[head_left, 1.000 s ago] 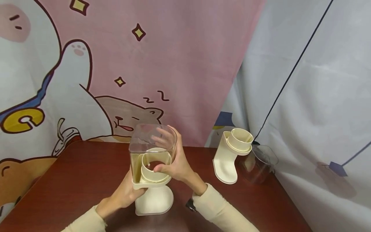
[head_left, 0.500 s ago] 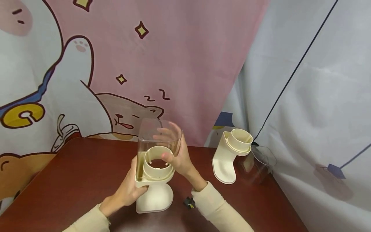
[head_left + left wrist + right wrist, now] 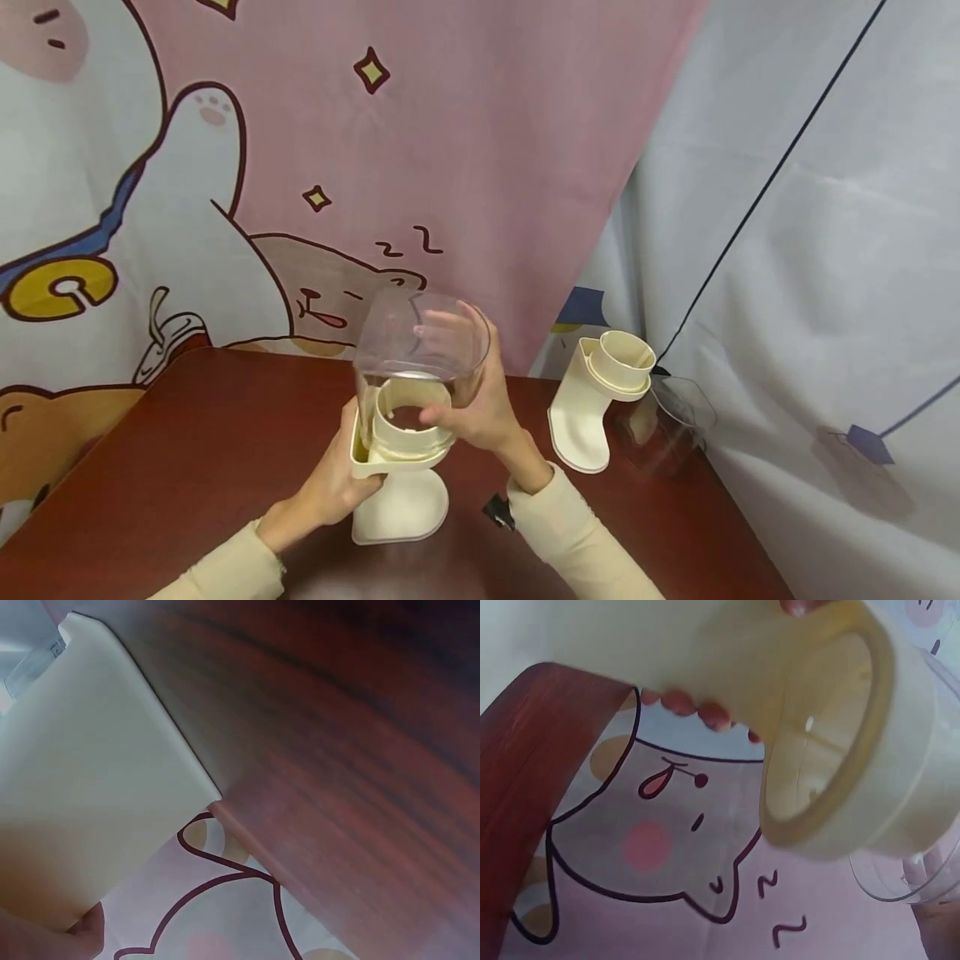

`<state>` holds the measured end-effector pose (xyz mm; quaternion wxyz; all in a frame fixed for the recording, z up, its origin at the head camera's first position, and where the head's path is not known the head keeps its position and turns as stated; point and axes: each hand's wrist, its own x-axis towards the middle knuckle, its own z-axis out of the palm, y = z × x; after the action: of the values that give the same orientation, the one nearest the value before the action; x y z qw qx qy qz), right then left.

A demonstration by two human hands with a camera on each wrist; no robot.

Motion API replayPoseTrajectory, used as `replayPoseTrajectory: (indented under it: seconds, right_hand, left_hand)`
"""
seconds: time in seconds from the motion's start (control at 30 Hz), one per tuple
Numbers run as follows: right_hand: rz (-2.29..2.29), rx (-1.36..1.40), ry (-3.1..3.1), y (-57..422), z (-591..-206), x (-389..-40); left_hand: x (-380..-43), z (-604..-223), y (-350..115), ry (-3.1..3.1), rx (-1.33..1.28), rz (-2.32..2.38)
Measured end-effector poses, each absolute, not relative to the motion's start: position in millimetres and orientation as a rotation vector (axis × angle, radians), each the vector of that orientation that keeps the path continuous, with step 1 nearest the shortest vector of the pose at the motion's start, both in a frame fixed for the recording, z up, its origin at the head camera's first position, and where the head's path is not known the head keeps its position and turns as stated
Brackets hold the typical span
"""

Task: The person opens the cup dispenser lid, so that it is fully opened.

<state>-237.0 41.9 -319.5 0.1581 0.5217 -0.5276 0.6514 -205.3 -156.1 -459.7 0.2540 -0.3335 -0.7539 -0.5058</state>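
In the head view a cream dispenser stand (image 3: 401,504) with a round ring on top is on the table. My left hand (image 3: 330,487) grips it below its upper ledge, at the left. A clear plastic container (image 3: 420,337) is around and above the ring, tilted slightly. My right hand (image 3: 483,404) holds the container's right side, thumb in front and fingers behind the clear wall. The left wrist view shows the stand's smooth side (image 3: 90,765) and part of a finger. In the right wrist view the ring's underside opening (image 3: 832,735) faces the camera, with the container's edge (image 3: 900,877) beyond.
A second cream stand (image 3: 588,417) stands farther right on the dark red table (image 3: 225,433). Beside it is another clear container (image 3: 667,425), near the grey cloth wall. A small black object (image 3: 498,510) lies by my right sleeve. A printed pink curtain (image 3: 487,167) hangs behind.
My right hand has moved up and to the right, lifting the clear container relative to the stand's ring. My left hand keeps its grip on the stand.
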Motion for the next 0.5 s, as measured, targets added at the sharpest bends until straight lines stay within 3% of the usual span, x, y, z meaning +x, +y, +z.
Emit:
replayPoseTrajectory:
  seconds: [0.5]
  right_hand:
    - [2.023,0.675,-1.52,81,-340,-290]
  left_hand:
    - [-205,-457,-157,-1.999,-0.94,-1.387]
